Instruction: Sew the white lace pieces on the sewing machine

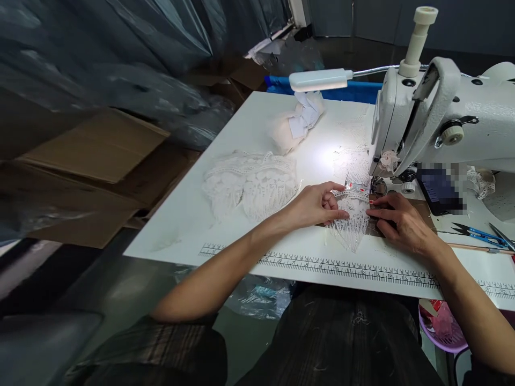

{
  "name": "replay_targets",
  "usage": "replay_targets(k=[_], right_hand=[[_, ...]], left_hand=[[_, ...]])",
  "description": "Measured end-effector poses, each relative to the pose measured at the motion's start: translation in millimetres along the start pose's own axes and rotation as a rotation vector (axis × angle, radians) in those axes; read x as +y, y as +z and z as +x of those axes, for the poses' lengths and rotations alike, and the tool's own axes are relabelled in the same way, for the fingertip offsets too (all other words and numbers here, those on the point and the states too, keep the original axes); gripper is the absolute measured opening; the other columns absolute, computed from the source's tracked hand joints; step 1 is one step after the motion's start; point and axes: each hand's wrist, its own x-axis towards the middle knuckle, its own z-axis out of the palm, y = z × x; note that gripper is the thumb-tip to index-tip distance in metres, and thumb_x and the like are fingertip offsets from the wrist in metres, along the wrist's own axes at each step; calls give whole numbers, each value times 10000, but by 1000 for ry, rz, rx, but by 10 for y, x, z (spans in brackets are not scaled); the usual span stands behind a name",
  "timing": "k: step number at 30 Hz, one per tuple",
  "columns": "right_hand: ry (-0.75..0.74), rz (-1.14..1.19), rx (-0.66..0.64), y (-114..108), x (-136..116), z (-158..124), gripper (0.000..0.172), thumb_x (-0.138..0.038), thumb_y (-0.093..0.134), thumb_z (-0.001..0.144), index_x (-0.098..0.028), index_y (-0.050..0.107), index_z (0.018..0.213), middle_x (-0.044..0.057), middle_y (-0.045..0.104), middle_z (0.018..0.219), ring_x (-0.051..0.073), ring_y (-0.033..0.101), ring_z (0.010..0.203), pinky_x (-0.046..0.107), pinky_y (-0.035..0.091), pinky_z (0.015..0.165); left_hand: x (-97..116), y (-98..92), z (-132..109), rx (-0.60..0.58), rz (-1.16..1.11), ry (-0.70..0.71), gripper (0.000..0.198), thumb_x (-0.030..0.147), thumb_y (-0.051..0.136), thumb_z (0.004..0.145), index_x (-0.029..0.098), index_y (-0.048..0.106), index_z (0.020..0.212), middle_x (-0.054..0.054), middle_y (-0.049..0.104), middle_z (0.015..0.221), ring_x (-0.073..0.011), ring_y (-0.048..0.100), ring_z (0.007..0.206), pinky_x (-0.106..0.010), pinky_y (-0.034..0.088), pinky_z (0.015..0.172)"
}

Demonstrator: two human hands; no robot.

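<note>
A narrow strip of white lace (pixel 351 222) is laid flat on the white sewing table (pixel 241 155), just in front of the white sewing machine (pixel 442 107). It is pressed down by the left hand (pixel 317 206) and the right hand (pixel 400 221), both held flat with fingers extended and nothing gripped. A heap of white lace (pixel 251 182) is seen near the left hand.

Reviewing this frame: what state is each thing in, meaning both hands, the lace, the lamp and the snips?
left hand: open, fingers flat on the lace strip.
right hand: open, fingertips pressing the strip's right edge.
lace strip: spread flat beside the sewing machine, under both hands.
lamp: lit, shining on the table.
lace pile: loose heap, untouched, left of the hands.
snips: lying flat, unheld.
</note>
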Motion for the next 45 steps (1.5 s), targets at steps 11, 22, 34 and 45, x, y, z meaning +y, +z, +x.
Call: replay_targets(k=[11,22,34,45], right_hand=[[-44,14,-102,-81,-88,-33,344,-180,487,892,-238,745,1110,99,640,1029,210,622,955,424,550,868],[-87,-68,-95,-48,-94,-32,349,-169,492,894,-251,746,1119,108,625,1021,227,616,923,431,559,788],[-92,-124,-65,-33,-110,-24,330,-171,499,886,-243,754,1083,102,622,992,216,614,906,398,555,767],[-74,-104,-87,-32,-98,-28,349,-168,497,890,-266,743,1118,107,624,1014,227,614,907,421,547,766]], left_hand=[[24,-30,-23,-27,7,-11,761,384,821,703,142,517,1357,-3,673,719,-126,619,566,-259,511,560],[-12,-33,-45,18,142,138,686,387,767,730,119,544,1321,7,684,715,-129,611,621,-258,470,617],[-41,-37,-45,-15,203,169,731,386,771,747,119,503,1372,12,663,725,-127,585,642,-257,460,628],[66,50,264,-62,689,819,164,231,543,901,204,703,925,-101,664,1125,-211,601,938,-377,472,838]])
